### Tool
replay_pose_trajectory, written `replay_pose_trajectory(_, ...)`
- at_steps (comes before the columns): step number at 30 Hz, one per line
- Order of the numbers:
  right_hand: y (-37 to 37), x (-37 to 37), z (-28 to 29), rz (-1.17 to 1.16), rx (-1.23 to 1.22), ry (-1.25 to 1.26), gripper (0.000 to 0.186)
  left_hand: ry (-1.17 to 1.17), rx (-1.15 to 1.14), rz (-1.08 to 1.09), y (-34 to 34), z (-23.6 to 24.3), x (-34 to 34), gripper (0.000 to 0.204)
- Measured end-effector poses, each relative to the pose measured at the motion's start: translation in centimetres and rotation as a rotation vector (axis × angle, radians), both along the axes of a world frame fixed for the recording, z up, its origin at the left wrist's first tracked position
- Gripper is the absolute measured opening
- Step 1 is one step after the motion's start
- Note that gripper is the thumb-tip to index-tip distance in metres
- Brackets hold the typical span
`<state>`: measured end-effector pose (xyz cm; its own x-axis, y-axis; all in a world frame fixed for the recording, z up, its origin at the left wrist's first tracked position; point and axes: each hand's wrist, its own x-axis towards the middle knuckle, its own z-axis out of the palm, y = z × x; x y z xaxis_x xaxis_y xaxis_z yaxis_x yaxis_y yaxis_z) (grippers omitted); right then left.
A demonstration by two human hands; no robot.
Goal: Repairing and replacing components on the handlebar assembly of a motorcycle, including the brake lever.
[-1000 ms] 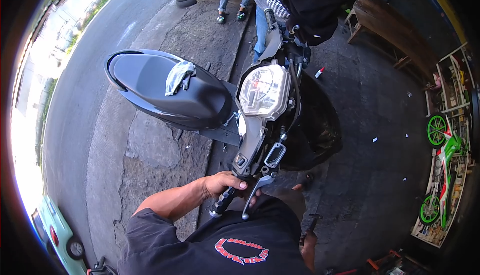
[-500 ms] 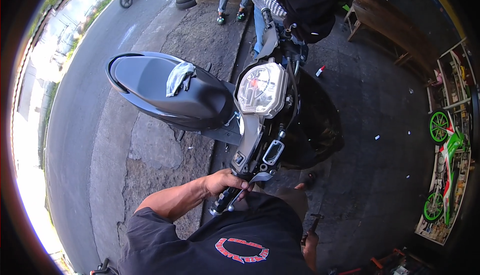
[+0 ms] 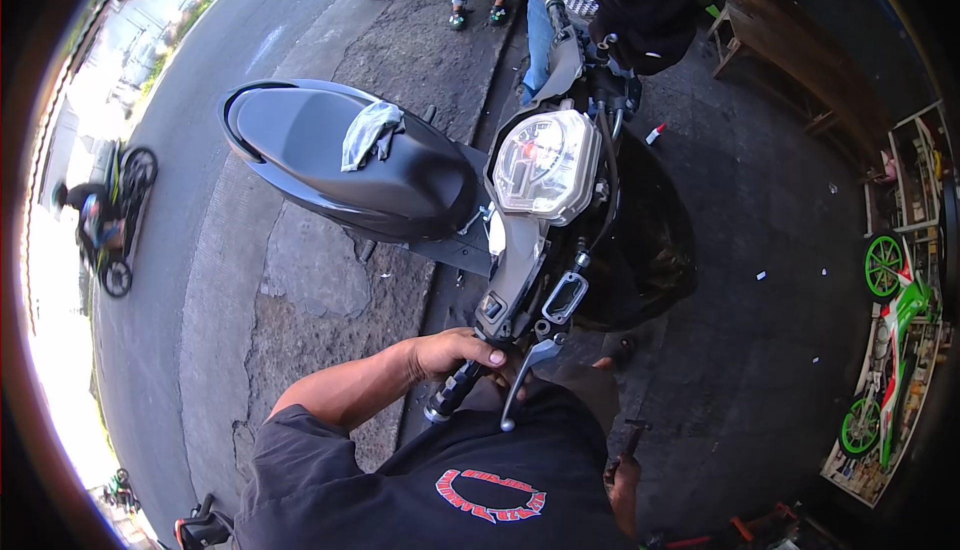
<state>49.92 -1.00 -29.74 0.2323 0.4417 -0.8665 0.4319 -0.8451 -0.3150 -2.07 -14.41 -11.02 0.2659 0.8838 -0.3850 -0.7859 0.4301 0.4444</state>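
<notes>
Cracked pavement beside a road. The left hand has its fingers wrapped around the motorbike's handlebar grip, at the bike's near end; the right hand, low beside the body, holds a dark tool. A slack grip could tip the bike.

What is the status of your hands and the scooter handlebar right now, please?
Left hand wrapped on the left handlebar grip, beside the brake lever. Right hand low by the hip, holding a small dark tool. Rag on the scooter seat.
</notes>
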Motion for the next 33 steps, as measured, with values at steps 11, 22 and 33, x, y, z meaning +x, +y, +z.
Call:
replay_pose_trajectory(11,1.4,-0.7,0.2,0.081,0.053,-0.057,0.018,0.013,0.02,0.037,0.1,0.3,0.2,0.062)
replay_pose_trajectory(22,0.2,0.2,-0.1,0.049,0.01,-0.01,0.02,0.002,-0.044,0.108,-0.2,0.3,0.6,0.04)
replay_pose_trajectory(33,-0.6,0.9,0.0,0.042,0.034,-0.008,0.017,0.168,-0.037,-0.006,-0.3,0.1,-0.1,0.04)
